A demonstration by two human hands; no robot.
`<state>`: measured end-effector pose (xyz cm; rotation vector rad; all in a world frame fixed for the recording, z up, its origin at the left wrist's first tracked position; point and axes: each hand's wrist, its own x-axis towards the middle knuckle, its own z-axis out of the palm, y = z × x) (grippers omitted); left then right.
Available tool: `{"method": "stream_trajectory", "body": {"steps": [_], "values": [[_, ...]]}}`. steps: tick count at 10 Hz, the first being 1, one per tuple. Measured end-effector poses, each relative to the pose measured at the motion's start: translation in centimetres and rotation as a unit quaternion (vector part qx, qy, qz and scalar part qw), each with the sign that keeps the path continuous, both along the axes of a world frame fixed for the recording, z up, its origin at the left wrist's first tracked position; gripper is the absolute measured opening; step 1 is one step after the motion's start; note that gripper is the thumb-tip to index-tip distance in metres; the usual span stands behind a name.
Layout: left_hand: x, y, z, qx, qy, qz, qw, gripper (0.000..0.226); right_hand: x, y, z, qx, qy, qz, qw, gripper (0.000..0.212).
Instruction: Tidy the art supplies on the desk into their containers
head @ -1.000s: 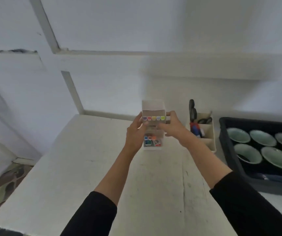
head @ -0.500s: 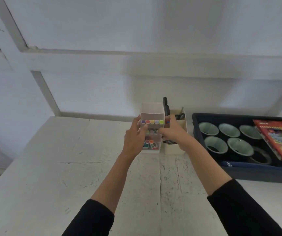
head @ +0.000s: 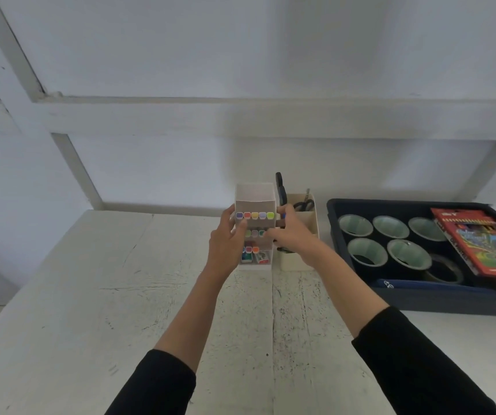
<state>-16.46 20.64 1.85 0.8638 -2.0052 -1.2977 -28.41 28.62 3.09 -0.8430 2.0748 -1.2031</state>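
The desk [head: 121,295] looks like white-painted wood, matt and rough, its paint cracked and speckled with dark flecks. The marker organiser [head: 254,193] and the cream pen holder [head: 297,263] look like smooth matt plastic, and the coloured marker caps [head: 255,215] have a slight plastic gloss. The dark tray [head: 420,304] is smooth plastic with a dull sheen, the red pencil box [head: 480,244] is glossy printed card, and the black sleeves [head: 420,363] are matt cloth.
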Motion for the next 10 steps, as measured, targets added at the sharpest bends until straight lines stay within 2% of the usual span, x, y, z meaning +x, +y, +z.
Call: {"method": "stream_trajectory", "body": {"steps": [9,10], "values": [[0.5,0.4,0.8,-0.010,-0.022,0.036,0.999,0.040,0.3,0.7,0.1,-0.046,-0.062,0.034,0.996,0.062],[0.6,0.2,0.3,0.004,0.006,0.032,0.999,0.039,0.6,1.4,0.1,-0.033,-0.018,0.053,0.998,0.071]]}}
